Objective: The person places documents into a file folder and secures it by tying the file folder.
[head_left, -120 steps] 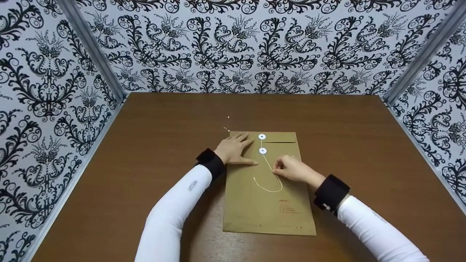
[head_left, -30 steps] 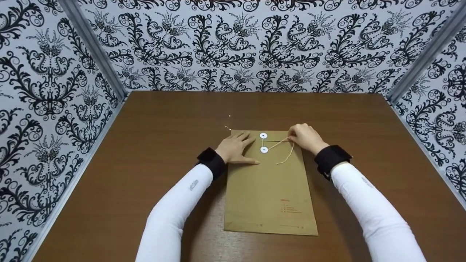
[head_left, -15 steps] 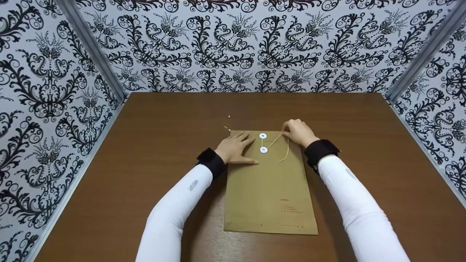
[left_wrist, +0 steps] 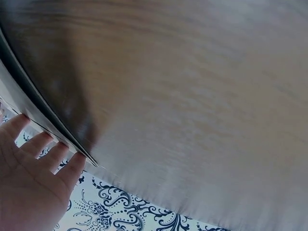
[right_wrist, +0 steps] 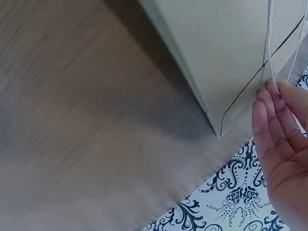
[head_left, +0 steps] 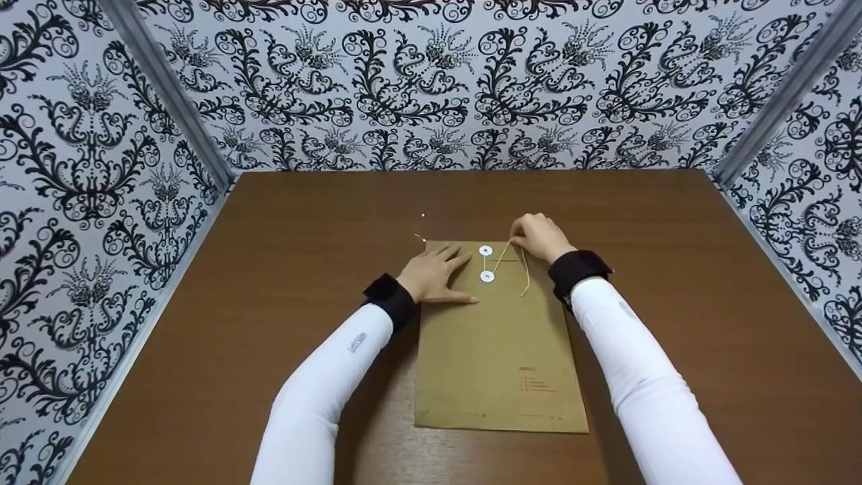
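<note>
A brown paper envelope (head_left: pixel 498 350) lies flat on the wooden table (head_left: pixel 303 222), flap end away from me. Two white closure discs (head_left: pixel 486 251) sit near its top, with a thin cream string (head_left: pixel 524 273) leading from them. My left hand (head_left: pixel 434 273) rests flat on the envelope's upper left, fingers straight. My right hand (head_left: pixel 535 236) pinches the string just right of the upper disc, above the flap; the loose end hangs down over the envelope. In the right wrist view the fingers (right_wrist: pixel 269 120) hold the string (right_wrist: pixel 269 43) by the envelope's corner (right_wrist: pixel 221 130).
Black-and-white patterned walls (head_left: pixel 431 81) close in the table on the left, back and right. A tiny bright speck (head_left: pixel 423 216) lies on the wood just beyond the envelope's top left corner. Bare table surrounds the envelope on all sides.
My right hand has carried the string from below the discs up and around to the right, then leftward toward the upper disc. The left hand and envelope have stayed put.
</note>
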A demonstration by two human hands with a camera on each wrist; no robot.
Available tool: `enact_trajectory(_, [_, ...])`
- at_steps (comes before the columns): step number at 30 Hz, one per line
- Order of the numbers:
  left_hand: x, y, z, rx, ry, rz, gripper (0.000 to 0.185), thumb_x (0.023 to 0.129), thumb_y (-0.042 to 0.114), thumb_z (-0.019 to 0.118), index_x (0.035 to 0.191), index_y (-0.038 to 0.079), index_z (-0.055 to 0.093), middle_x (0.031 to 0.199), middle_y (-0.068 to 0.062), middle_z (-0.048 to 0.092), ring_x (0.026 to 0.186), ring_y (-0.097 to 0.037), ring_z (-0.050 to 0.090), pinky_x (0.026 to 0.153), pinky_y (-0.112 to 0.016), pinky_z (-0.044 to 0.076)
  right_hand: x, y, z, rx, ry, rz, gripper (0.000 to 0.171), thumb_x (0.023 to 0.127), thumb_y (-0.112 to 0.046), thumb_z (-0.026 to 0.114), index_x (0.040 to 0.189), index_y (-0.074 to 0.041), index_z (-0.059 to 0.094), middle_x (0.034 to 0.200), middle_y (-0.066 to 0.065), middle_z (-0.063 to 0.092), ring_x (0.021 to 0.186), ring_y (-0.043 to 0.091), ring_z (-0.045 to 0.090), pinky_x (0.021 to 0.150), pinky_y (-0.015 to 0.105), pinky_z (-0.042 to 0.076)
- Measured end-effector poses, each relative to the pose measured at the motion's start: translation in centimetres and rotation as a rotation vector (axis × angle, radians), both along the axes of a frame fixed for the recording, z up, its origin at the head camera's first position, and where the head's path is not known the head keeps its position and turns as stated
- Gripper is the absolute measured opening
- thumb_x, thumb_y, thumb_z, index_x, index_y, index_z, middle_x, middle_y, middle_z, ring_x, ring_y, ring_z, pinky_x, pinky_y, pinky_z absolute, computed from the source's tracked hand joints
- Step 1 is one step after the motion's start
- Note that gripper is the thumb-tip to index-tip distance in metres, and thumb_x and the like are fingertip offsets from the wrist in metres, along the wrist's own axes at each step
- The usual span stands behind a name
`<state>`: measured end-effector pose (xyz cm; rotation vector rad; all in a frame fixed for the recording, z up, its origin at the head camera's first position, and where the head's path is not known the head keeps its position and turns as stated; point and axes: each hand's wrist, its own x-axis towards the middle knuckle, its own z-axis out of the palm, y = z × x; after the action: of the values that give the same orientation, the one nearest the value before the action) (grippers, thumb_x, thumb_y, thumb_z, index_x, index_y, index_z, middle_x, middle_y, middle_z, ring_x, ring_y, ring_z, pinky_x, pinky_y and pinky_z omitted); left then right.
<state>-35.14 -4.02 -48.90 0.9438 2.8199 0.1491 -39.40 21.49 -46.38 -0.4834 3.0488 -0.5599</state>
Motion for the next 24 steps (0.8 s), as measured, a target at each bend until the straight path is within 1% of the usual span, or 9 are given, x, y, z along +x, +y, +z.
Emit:
enact_trajectory(5, [-0.2,-0.1,-0.2,0.001,0.011,-0.005,0.1,0.085,0.077,0.061,0.162,0.021,0.032,0.171,-0.009,0.026,0.16,-0.029,0.024,0.13,-0.047,0.026,-0.3,-0.7,0.0,0.004,-0.003,0.001,0.013,0.096,-0.01,0.069,0.099,0.001,0.076,0.106,0.022,0.077,0.102,0.044,0.072,0.092,0.055,0.056])
enact_trajectory(10, [-0.2,-0.1,-0.3,0.011,0.035,-0.019,0.099,0.085,0.076,0.062,0.16,0.019,0.036,0.17,-0.011,0.029,0.159,-0.03,0.027,0.129,-0.047,0.029,-0.7,-1.3,-0.1,0.028,0.016,0.01,0.013,0.096,-0.01,0.068,0.098,0.001,0.075,0.106,0.021,0.077,0.101,0.043,0.072,0.09,0.054,0.056])
enact_trajectory(14, [-0.2,-0.1,-0.2,0.019,0.04,-0.024,0.098,0.085,0.076,0.062,0.16,0.018,0.037,0.17,-0.012,0.03,0.159,-0.031,0.028,0.128,-0.047,0.029,-0.8,-1.6,-0.1,0.036,0.02,0.017,0.013,0.096,-0.01,0.068,0.098,0.0,0.076,0.106,0.021,0.077,0.102,0.043,0.072,0.091,0.054,0.056])
enact_trajectory(21, [-0.3,-0.1,-0.2,0.0,0.038,-0.02,0.1,0.084,0.077,0.062,0.16,0.018,0.036,0.171,-0.011,0.028,0.16,-0.03,0.026,0.129,-0.046,0.029,-1.1,-2.4,-0.1,0.028,0.015,0.02,0.013,0.096,-0.01,0.068,0.098,0.0,0.076,0.107,0.021,0.077,0.104,0.042,0.072,0.093,0.055,0.056])
enact_trajectory(24, [-0.2,-0.1,-0.2,0.012,0.039,-0.025,0.099,0.084,0.077,0.062,0.16,0.018,0.037,0.17,-0.012,0.029,0.159,-0.03,0.027,0.128,-0.047,0.029,-1.1,-2.8,-0.1,0.03,0.008,0.021,0.014,0.096,-0.011,0.067,0.099,0.0,0.075,0.108,0.021,0.076,0.104,0.043,0.072,0.092,0.055,0.056])
